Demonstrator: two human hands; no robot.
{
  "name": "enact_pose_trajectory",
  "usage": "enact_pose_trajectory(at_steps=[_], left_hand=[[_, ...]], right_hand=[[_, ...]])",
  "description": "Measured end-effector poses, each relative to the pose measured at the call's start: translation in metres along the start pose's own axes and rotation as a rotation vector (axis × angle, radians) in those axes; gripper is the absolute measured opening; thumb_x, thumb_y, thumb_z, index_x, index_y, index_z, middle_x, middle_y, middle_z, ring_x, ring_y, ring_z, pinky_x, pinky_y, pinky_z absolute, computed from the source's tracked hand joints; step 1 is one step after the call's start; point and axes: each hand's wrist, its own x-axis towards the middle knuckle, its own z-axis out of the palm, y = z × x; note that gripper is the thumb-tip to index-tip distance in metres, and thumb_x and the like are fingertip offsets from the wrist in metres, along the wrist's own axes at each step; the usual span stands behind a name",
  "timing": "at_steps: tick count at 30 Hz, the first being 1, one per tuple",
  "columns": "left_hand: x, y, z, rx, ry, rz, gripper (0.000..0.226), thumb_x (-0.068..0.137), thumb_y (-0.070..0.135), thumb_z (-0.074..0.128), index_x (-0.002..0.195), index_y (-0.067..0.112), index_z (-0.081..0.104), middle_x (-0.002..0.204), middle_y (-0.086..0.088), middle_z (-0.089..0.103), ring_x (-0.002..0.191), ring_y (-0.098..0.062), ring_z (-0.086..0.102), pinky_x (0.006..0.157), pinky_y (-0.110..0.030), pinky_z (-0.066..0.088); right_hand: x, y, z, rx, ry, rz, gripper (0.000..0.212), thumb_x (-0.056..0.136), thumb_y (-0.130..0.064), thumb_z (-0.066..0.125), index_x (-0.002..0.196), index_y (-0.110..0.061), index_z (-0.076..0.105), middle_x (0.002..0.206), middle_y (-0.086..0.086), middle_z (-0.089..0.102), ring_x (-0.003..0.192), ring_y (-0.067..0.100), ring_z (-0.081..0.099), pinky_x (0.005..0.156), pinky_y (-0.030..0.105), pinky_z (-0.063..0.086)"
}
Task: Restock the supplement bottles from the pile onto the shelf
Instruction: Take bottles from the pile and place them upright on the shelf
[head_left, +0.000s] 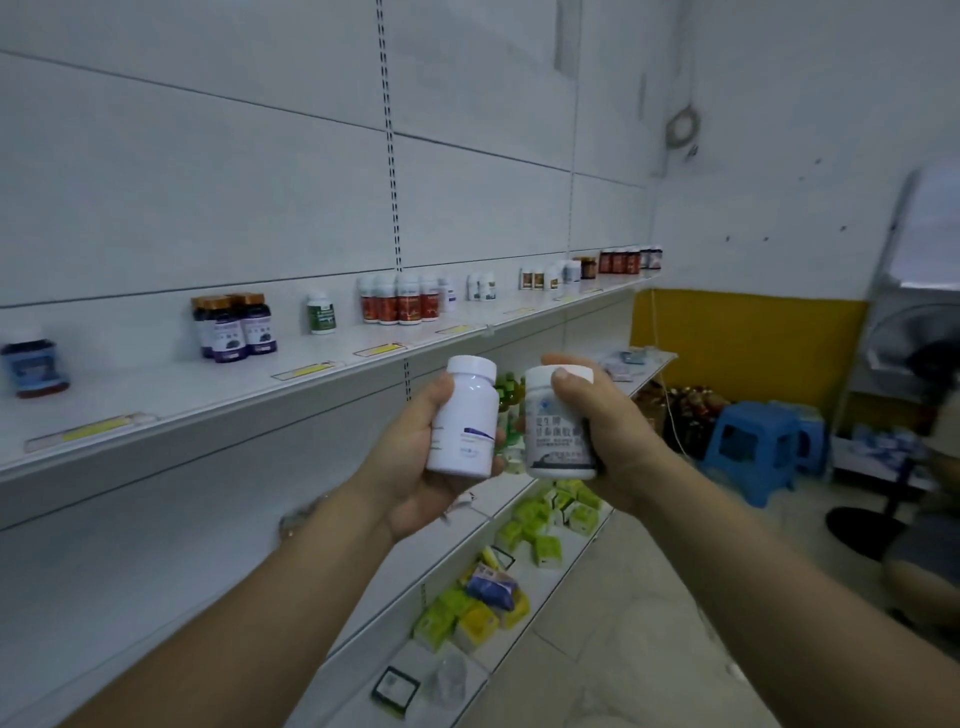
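- The left hand (415, 467) curled round a tall white bottle (464, 418), thumb along its near side, holding it upright just below the front edge of the shelf (208, 400), probably so its label could be checked before placing.
- The right hand (602, 431) gripped a squatter white bottle (558, 423) from the side and top, thumb pressed on its cap, label turned to the person.
- Both bottles sat nearly touching, in front of and lower than the shelf.
- Both forearms reached forward and up, wrists bent inward toward each other.
- On the shelf, purple-labelled bottles (236, 327) and red-labelled bottles (397, 301) stood in separate groups, with bare gaps between that likely awaited these two.
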Motion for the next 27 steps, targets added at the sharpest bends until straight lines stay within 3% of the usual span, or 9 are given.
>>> enact_pose_trajectory(at_steps=[6,9,11,17,20,23,25,27], left_hand=[[0.131,-0.012,-0.008,0.030,-0.062,-0.022,0.041,0.095,0.043,0.040,0.110,0.013,0.063,0.096,-0.011,0.067,0.085,-0.024,0.063,0.083,-0.044,0.050],[0.201,-0.011,-0.009,0.051,-0.085,-0.009,0.039,0.096,0.040,0.037,0.101,0.012,0.063,0.083,-0.007,0.067,0.070,-0.019,0.063,0.068,-0.035,0.052],[0.245,-0.009,-0.007,0.069,-0.092,0.002,0.042,0.096,0.044,0.033,0.103,0.013,0.061,0.080,-0.006,0.064,0.067,-0.017,0.060,0.067,-0.034,0.048],[0.360,-0.013,0.011,0.172,-0.029,0.052,0.021,0.096,0.015,0.040,0.107,0.019,0.058,0.083,-0.005,0.071,0.073,-0.018,0.066,0.077,-0.040,0.050],[0.412,-0.021,0.017,0.233,-0.039,0.076,0.023,0.096,0.013,0.040,0.106,0.022,0.058,0.086,-0.001,0.074,0.081,-0.016,0.068,0.077,-0.040,0.055],[0.462,-0.027,0.019,0.277,0.032,0.121,0.021,0.093,0.012,0.047,0.108,0.021,0.059,0.101,-0.006,0.070,0.092,-0.021,0.067,0.068,-0.038,0.057],[0.493,-0.031,0.020,0.320,0.086,0.155,0.022,0.091,0.013,0.051,0.110,0.021,0.058,0.108,-0.009,0.066,0.099,-0.024,0.064,0.075,-0.042,0.056],[0.525,-0.032,0.021,0.401,0.126,0.184,0.025,0.090,0.013,0.053,0.113,0.021,0.058,0.112,-0.009,0.065,0.101,-0.025,0.063,0.083,-0.044,0.053]], right_hand=[[0.104,0.014,-0.069,-0.065,0.060,-0.030,0.023,0.090,-0.021,0.059,0.112,-0.028,0.055,0.101,0.012,0.065,0.079,0.023,0.070,0.063,0.037,0.056],[0.166,0.016,-0.103,-0.066,0.083,-0.002,0.021,0.093,-0.020,0.049,0.111,-0.029,0.057,0.106,0.016,0.065,0.095,0.033,0.066,0.078,0.048,0.057],[0.204,0.013,-0.124,-0.038,0.107,0.021,0.023,0.093,-0.021,0.045,0.111,-0.028,0.059,0.107,0.017,0.063,0.098,0.036,0.063,0.080,0.051,0.055],[0.298,0.003,-0.182,-0.005,0.121,0.038,0.025,0.092,-0.038,0.052,0.114,-0.027,0.056,0.100,0.013,0.064,0.088,0.030,0.065,0.067,0.041,0.057],[0.344,0.005,-0.217,-0.057,0.095,-0.017,0.018,0.091,-0.027,0.055,0.109,-0.028,0.056,0.101,0.013,0.063,0.094,0.032,0.063,0.075,0.045,0.054],[0.390,0.010,-0.254,-0.049,0.054,-0.044,0.028,0.076,-0.029,0.060,0.104,-0.024,0.059,0.095,0.012,0.066,0.088,0.031,0.065,0.072,0.044,0.056],[0.423,0.017,-0.279,-0.089,0.031,-0.056,0.035,0.081,-0.027,0.060,0.116,-0.021,0.056,0.106,0.016,0.067,0.093,0.034,0.066,0.077,0.048,0.056],[0.457,0.021,-0.301,-0.106,-0.002,-0.063,0.041,0.080,-0.029,0.062,0.120,-0.019,0.055,0.105,0.014,0.069,0.092,0.031,0.068,0.073,0.047,0.057]])
